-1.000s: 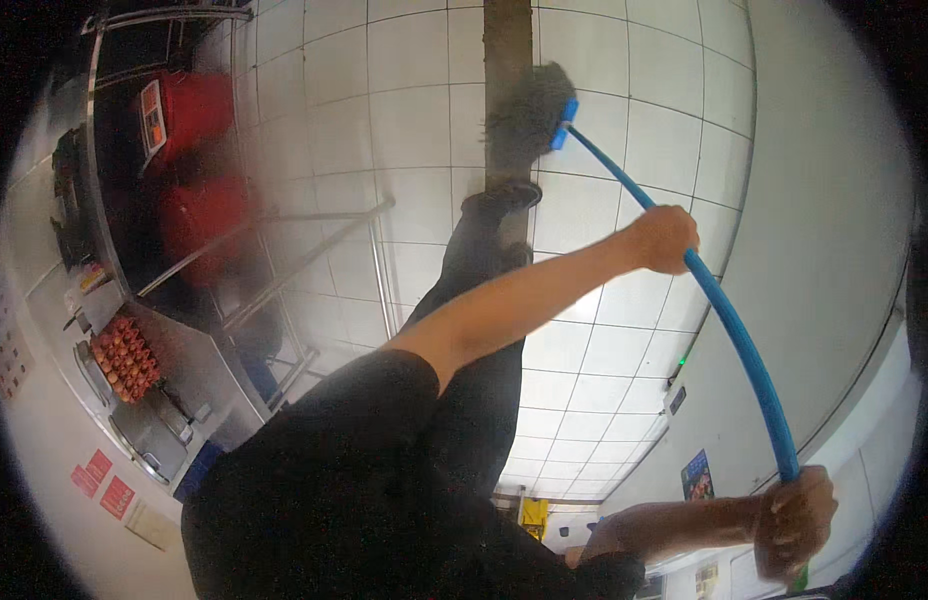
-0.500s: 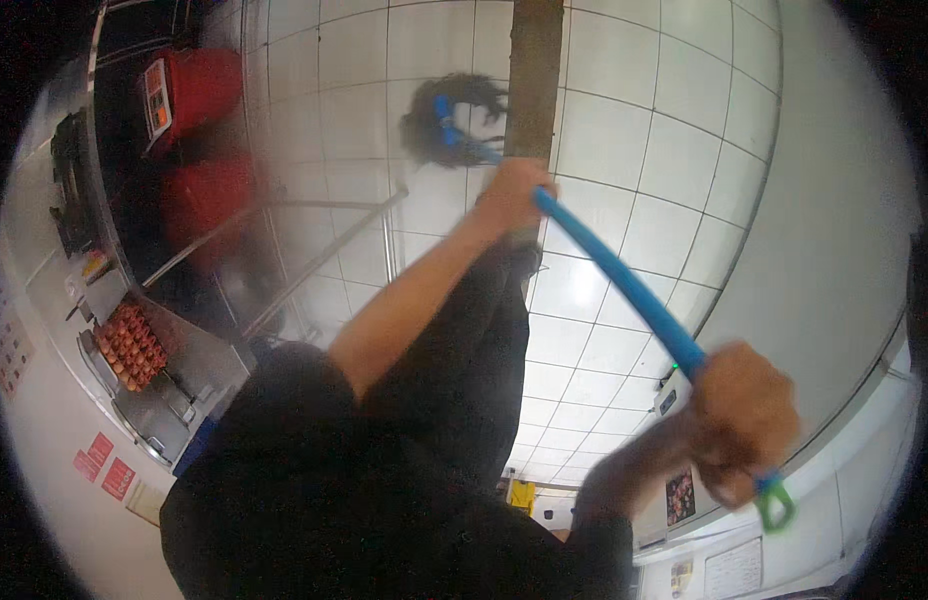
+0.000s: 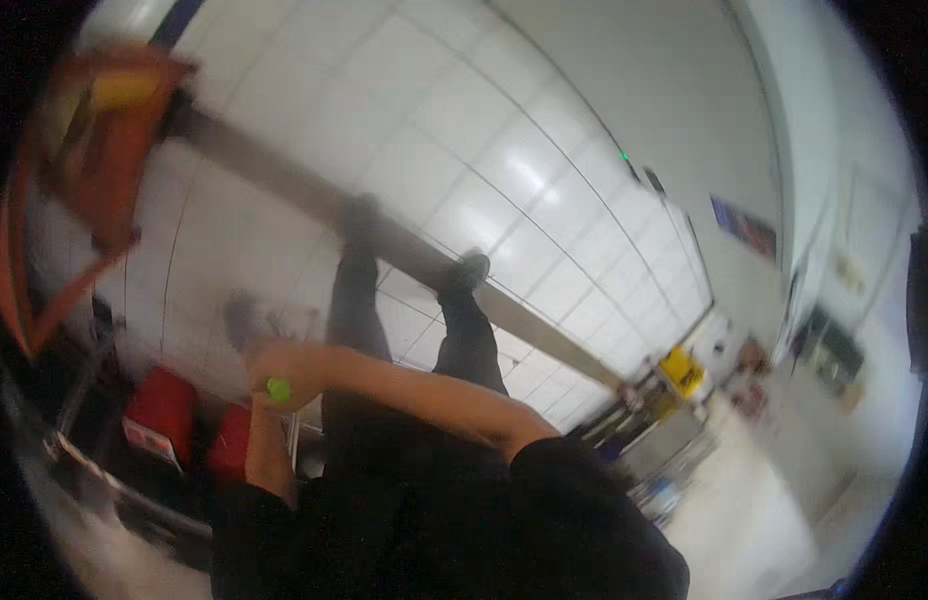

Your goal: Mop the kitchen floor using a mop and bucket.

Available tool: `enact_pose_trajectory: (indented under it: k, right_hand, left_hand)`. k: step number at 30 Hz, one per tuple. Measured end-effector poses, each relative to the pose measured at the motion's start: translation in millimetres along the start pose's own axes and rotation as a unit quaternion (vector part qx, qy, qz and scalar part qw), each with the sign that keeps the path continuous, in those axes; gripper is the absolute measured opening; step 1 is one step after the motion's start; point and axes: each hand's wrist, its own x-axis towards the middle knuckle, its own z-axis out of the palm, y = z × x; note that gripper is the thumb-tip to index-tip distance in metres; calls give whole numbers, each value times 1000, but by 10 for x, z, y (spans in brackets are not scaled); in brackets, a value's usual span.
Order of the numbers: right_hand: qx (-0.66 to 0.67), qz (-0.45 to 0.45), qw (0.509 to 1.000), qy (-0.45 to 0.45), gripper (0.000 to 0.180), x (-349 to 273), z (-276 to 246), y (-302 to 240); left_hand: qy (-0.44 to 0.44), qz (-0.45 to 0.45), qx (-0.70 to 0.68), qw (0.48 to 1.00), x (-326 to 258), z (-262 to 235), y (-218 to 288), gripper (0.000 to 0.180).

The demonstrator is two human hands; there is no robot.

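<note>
Both my hands close around the green end of a mop handle (image 3: pixel 277 389), low at my left above the white tiled floor (image 3: pixel 544 160).

The right hand (image 3: pixel 289 368) wraps the handle with its grip shut tight on it; the left hand (image 3: pixel 269 395) sits just under it, blurred, and I cannot tell how its grip stands. The grey mop head (image 3: pixel 246 320) lies on the floor just beyond the hands. My two dark shoes (image 3: pixel 469 270) stand near a grey strip (image 3: pixel 504 305) crossing the tiles. Red baskets (image 3: pixel 164 410) sit in a rack at my left; their contents are too blurred to tell. A yellow sign (image 3: pixel 682 372) stands far off, a dark poster (image 3: pixel 749 228) on the wall.
</note>
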Motion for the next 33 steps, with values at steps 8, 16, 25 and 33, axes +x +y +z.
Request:
enact_pose_trajectory:
  k: [8, 16, 25, 33]
  right_hand:
    - [3, -39, 960, 276, 15, -2874, -993, -920]
    - [-21, -101, 868, 486, 20, -5808, -570, -2036]
    - [-62, -155, 689, 706, 28, -7710, -204, -2399]
    - [-195, -152, 600, 761, 34, -9664, -785, -3075]
  left_hand:
    - [-203, 170, 51, 963, 453, 1550, 1813, 10]
    - [-221, 356, 1, 908, 365, 3472, 4271, 26]
    - [-349, 518, -33, 780, -39, 5797, 6247, 28]
    - [-422, 507, -132, 740, -1214, 8233, 7669, 12]
